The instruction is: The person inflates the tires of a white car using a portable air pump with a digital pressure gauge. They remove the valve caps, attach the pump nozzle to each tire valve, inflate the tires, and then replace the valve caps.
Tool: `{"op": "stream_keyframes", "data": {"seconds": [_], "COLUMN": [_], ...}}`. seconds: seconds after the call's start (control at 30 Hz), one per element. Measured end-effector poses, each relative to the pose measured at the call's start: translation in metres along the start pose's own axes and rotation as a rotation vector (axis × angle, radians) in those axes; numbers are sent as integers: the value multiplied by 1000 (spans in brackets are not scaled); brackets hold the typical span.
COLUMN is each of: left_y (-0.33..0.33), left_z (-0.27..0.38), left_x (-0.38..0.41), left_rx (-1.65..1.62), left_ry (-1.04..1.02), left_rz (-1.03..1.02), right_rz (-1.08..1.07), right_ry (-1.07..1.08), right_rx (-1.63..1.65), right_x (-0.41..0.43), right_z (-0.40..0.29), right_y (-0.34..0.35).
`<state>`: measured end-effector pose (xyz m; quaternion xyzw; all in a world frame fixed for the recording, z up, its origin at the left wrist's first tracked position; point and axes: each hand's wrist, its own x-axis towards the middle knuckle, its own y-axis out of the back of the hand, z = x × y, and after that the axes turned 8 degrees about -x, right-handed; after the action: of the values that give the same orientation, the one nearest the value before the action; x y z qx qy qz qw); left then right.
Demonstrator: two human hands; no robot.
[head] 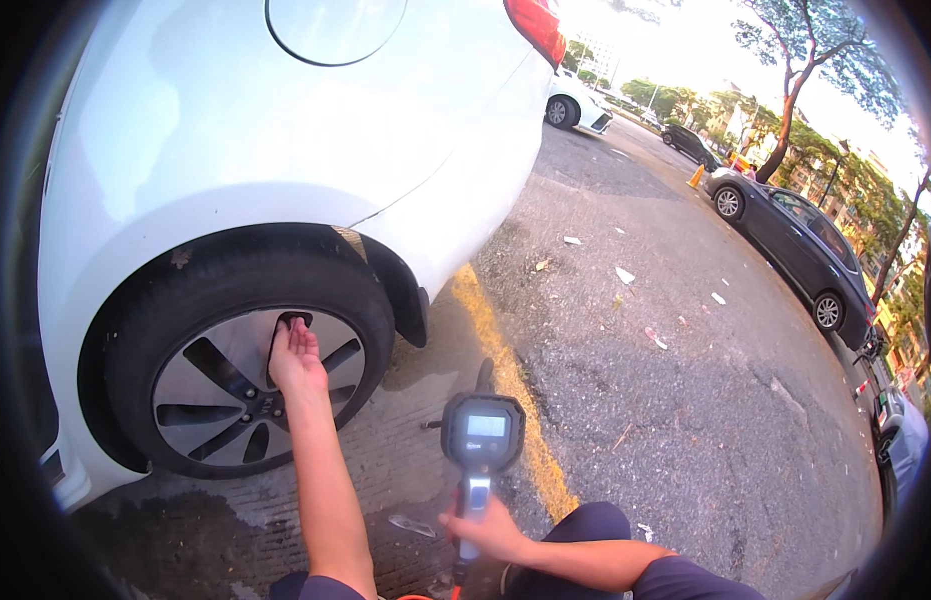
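Note:
My left hand [297,358] reaches to the wheel rim [225,352] of a white car, its fingertips inside a dark opening between the spokes near the top of the rim. Whether the fingers hold anything in there is hidden. Around the rim is a black tire [146,337]. My right hand [486,525] is closed around the handle of a digital tire inflator [483,439], held upright with its lit display facing me. An orange-red hose [456,592] leaves the bottom of the handle.
The white car's body [285,135] fills the upper left, with a black mud flap [415,319] behind the wheel. A yellow painted line [510,382] crosses the pavement beside the inflator. Litter lies on the asphalt; a dark parked car [788,240] stands at the right.

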<state>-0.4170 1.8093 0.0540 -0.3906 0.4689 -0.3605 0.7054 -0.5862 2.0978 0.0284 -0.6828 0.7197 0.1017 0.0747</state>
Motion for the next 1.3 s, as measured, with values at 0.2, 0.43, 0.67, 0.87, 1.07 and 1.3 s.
{"op": "stream_keyframes", "data": {"seconds": [0.2, 0.43, 0.67, 0.87, 1.07, 1.3], "left_y": [9, 5, 3, 12, 12, 7], "left_z": [-6, 3, 0, 0, 1, 3], "left_x": [11, 3, 2, 13, 12, 9], "left_rx": [36, 37, 28, 39, 84, 128], "left_ry": [-80, 90, 37, 54, 77, 52], "left_rz": [-82, -83, -63, -124, -139, -132], "right_rz": [-22, -20, -12, -7, -13, -14], "right_ry": [3, -37, -35, -34, -17, -20], "right_rx": [53, 29, 17, 14, 30, 34], "right_x": [2, -1, 0, -1, 0, 1], "right_z": [5, -2, -2, -7, -2, 0], "right_y": [3, 1, 1, -1, -1, -2]}}
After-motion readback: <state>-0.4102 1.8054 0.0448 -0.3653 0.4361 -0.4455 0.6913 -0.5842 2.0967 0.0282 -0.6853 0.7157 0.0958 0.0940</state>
